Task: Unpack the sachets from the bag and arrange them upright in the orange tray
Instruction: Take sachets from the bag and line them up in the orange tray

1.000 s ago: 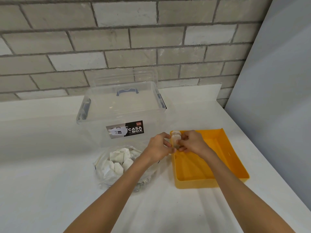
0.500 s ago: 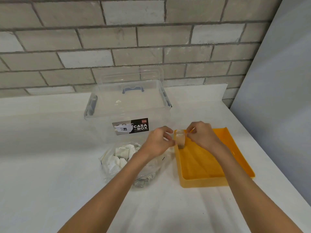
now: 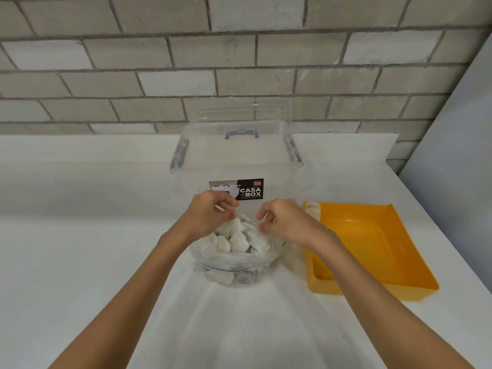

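Observation:
A clear plastic bag (image 3: pixel 234 265) full of small white sachets (image 3: pixel 235 239) sits on the white counter in front of me. My left hand (image 3: pixel 210 215) and my right hand (image 3: pixel 283 221) hover over its mouth with curled fingers, each pinching the bag's clear rim on its own side. To the right lies the orange tray (image 3: pixel 378 262). A couple of white sachets (image 3: pixel 313 210) stand upright in its far left corner; the rest of the tray floor is bare.
A large clear storage box (image 3: pixel 237 161) with a black label and blue clips stands just behind the bag, against the brick wall. A grey panel (image 3: pixel 458 155) closes off the right side. White counter stretches left and toward me.
Both hands left the tray's far left corner, where they were setting sachets upright, and moved left to the bag's mouth. The sachets stay standing in the tray. The view shifted left.

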Motion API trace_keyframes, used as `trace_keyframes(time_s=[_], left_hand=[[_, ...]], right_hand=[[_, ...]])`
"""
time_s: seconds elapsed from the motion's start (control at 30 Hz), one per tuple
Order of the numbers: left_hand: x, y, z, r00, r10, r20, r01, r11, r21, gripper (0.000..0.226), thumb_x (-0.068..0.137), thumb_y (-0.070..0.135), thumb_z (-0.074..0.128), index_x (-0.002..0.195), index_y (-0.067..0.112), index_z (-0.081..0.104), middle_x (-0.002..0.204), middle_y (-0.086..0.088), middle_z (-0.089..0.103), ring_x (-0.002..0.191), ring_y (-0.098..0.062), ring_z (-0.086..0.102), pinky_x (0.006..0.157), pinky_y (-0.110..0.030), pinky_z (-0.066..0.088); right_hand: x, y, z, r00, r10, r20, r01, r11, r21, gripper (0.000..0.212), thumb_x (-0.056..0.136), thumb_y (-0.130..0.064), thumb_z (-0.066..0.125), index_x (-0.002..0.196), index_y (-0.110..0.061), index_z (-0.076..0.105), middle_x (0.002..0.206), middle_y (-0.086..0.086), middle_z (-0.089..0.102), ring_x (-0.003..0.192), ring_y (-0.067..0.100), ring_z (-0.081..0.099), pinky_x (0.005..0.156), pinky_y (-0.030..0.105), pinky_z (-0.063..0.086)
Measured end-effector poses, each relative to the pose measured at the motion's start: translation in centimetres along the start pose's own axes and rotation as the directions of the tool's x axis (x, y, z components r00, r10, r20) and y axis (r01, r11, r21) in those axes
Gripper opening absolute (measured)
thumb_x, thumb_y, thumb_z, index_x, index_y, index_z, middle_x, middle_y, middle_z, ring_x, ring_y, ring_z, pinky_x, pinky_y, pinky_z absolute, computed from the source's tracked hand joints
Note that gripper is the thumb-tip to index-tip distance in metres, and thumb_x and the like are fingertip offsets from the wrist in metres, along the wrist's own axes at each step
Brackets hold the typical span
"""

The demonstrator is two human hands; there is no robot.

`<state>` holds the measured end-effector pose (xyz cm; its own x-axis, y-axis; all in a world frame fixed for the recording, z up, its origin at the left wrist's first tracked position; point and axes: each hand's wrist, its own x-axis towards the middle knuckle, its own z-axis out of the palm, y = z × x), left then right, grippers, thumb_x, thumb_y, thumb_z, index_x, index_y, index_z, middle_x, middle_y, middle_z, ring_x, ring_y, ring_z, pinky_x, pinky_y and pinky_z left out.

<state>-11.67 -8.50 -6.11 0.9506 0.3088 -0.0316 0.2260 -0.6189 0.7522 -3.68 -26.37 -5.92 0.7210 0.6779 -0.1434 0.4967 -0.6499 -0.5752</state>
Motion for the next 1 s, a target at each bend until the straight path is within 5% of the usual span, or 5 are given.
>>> trace_keyframes(time_s=[0.17, 0.4, 0.6, 0.8, 1.0], left_hand=[[-1.2, -0.4, 0.8, 0.998, 0.054, -0.036, -0.054, 0.998, -0.02, 0.016, 0.085, 0.008, 0.068, 0.098, 0.016, 0.071, 0.086, 0.004, 0.07, 0.069, 0.001, 0.059, 0.064, -0.003, 0.043], [-2.9, 0.4, 3.7, 0.979, 0.195, 0.053, -0.196, 0.98, 0.013, 0.034, 0.078, 0.007, 0.074, 0.106, 0.024, 0.068, 0.098, 0.006, 0.064, 0.086, -0.004, 0.058, 0.074, -0.005, 0.041], [-3.8, 0.6, 4.8, 0.97, 0.223, 0.093, -0.223, 0.975, -0.02, 0.083, 0.071, 0.021, 0.08, 0.129, 0.049, 0.028, 0.125, 0.016, 0.039, 0.107, 0.005, 0.045, 0.08, -0.007, 0.04], [-3.0, 1.2, 3.8, 0.929, 0.298, -0.219, -0.329, 0.936, -0.124, 0.029, 0.086, 0.008, 0.065, 0.099, 0.033, 0.06, 0.094, 0.016, 0.064, 0.084, -0.002, 0.06, 0.074, -0.012, 0.046], [-1.8, 1.5, 1.8, 0.964, 0.068, -0.256, -0.182, 0.871, -0.457, 0.011, 0.087, 0.018, 0.068, 0.096, 0.013, 0.071, 0.087, -0.005, 0.073, 0.08, -0.011, 0.066, 0.074, -0.029, 0.054]], right_hand=[[-0.3, 0.6, 1.2, 0.988, 0.111, 0.105, -0.104, 0.992, -0.069, 0.049, 0.074, -0.04, 0.076, 0.111, -0.016, 0.054, 0.1, 0.002, 0.057, 0.095, 0.019, 0.056, 0.079, 0.033, 0.048], [-0.3, 0.5, 1.0, 0.985, 0.168, 0.034, -0.172, 0.958, 0.228, 0.04, 0.079, -0.014, 0.071, 0.115, -0.015, 0.053, 0.084, 0.005, 0.065, 0.072, 0.015, 0.06, 0.067, 0.029, 0.049], [-0.4, -0.5, -0.3, 0.94, 0.306, 0.151, -0.323, 0.651, 0.688, 0.024, 0.083, 0.0, 0.064, 0.102, -0.01, 0.054, 0.063, 0.007, 0.058, 0.05, 0.015, 0.054, 0.05, 0.024, 0.048], [-0.3, -1.2, -0.4, 0.944, 0.296, 0.142, -0.276, 0.481, 0.832, 0.011, 0.085, -0.001, 0.062, 0.083, -0.011, 0.061, 0.063, 0.006, 0.061, 0.05, 0.013, 0.054, 0.05, 0.023, 0.045], [-0.7, -1.2, -0.8, 0.991, 0.127, 0.04, -0.117, 0.679, 0.725, 0.014, 0.085, -0.007, 0.065, 0.096, -0.015, 0.068, 0.08, 0.0, 0.066, 0.059, 0.01, 0.058, 0.056, 0.022, 0.047]])
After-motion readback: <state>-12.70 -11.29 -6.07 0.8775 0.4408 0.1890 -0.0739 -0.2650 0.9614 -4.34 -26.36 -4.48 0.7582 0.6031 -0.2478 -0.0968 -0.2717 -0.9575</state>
